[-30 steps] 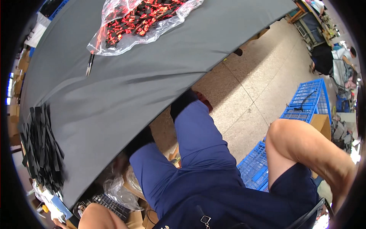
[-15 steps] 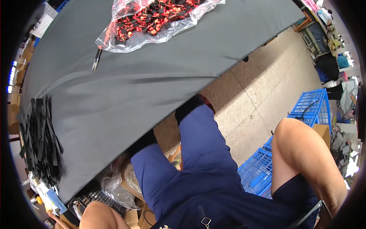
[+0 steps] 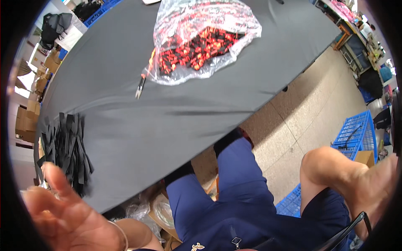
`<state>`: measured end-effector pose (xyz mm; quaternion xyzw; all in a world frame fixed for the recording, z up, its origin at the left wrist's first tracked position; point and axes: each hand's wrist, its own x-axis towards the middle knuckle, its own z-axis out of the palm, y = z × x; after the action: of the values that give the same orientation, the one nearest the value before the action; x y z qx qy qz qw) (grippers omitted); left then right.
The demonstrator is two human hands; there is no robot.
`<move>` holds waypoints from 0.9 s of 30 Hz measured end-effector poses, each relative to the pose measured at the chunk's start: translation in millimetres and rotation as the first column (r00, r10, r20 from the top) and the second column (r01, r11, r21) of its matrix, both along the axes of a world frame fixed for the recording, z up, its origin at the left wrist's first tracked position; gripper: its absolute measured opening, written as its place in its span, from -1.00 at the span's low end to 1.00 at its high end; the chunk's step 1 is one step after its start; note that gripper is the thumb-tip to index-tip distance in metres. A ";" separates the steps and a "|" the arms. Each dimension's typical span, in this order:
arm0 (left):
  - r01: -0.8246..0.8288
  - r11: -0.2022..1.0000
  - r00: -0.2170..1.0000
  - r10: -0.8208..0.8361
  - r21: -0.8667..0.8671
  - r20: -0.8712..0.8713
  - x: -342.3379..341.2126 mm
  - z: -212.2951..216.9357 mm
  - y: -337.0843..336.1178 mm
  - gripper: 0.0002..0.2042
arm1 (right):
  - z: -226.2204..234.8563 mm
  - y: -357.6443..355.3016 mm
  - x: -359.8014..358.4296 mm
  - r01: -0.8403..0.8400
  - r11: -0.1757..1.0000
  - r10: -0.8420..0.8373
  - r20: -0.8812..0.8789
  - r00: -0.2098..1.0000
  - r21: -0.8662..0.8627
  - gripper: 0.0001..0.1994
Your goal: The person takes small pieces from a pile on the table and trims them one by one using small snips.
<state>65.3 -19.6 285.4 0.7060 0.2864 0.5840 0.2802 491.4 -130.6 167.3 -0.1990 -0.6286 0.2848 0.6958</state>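
Note:
My left hand (image 3: 69, 217) is raised at the lower left, palm showing and fingers spread, with nothing seen in it. Nearest to it lies a bundle of black fabric strips (image 3: 69, 146) on the grey-covered table (image 3: 167, 134). At the right edge my right hand (image 3: 379, 180) is bent up on its forearm; its fingers are cut off by the picture's rim. Farther back on the table rests a clear plastic bag (image 3: 247, 21) of small black and red pieces (image 3: 205, 48). Beside the bag's near left corner lie small thread snips (image 3: 140, 88), away from both hands.
The table's edge runs slantwise in front of my legs (image 3: 240, 167). Blue plastic crates (image 3: 356, 129) stand on the floor to the right. Under the near table edge are clear plastic wrappings (image 3: 138, 209). Cardboard boxes (image 3: 27, 121) stand beyond the table's left side.
My left hand has come up into view, fingers spread. The right hand now shows at the right edge. The view has shifted, so the table and its things sit lower and farther right.

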 end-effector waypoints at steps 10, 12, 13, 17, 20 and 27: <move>0.260 0.965 0.962 -0.263 0.045 0.074 -21.0 -39.0 -27.1 -0.61 | 92.6 133.0 -119.5 -0.233 0.932 0.246 -0.014 0.969 0.277 -0.86; 0.308 0.949 0.934 -0.314 0.061 0.171 -0.2 -40.8 -15.1 -0.65 | 92.3 125.1 -106.6 -0.211 0.947 0.221 -0.015 0.975 0.242 -0.87; 0.320 0.946 0.928 -0.325 0.058 0.180 7.0 -40.0 -12.9 -0.65 | 92.9 122.0 -104.4 -0.210 0.952 0.219 -0.013 0.976 0.224 -0.88; 0.322 0.938 0.897 -0.346 0.130 0.274 35.4 -34.0 11.8 -0.74 | 92.7 114.4 -93.7 -0.201 0.972 0.200 0.016 0.980 0.125 -0.86; 0.299 0.948 0.885 -0.317 0.107 0.339 13.6 -34.1 5.7 -0.74 | 89.0 123.6 -124.6 -0.296 0.953 0.296 0.013 0.955 0.063 -0.84; 0.266 0.944 0.929 -0.305 0.197 0.208 36.6 -42.6 18.0 -0.69 | 83.8 109.7 -112.6 -0.238 0.971 0.238 -0.007 0.971 0.010 -0.80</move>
<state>101.9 -1.7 242.8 0.6866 0.0955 0.6383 0.3348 378.9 -20.9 251.1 -0.1178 -0.6465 0.3642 0.6599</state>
